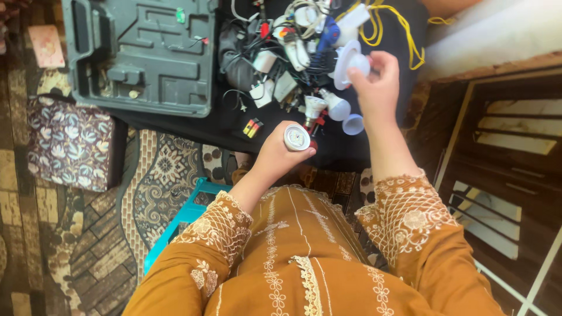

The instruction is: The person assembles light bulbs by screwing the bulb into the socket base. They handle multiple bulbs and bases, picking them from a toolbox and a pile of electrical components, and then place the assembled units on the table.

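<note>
left hand (280, 153): gripping bulb base (297, 137), board upward
right hand (374, 85): pinching dome (350, 63)
tip: i'd steady base, align dome squarely

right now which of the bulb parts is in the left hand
The round bulb base with its flat face up, in the left hand; the right hand holds a white dome cover.

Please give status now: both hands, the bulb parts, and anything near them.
Left hand grips round bulb base, open face up. Right hand holds white dome cover above the parts pile. Loose bulb pieces lie between the hands.
</note>
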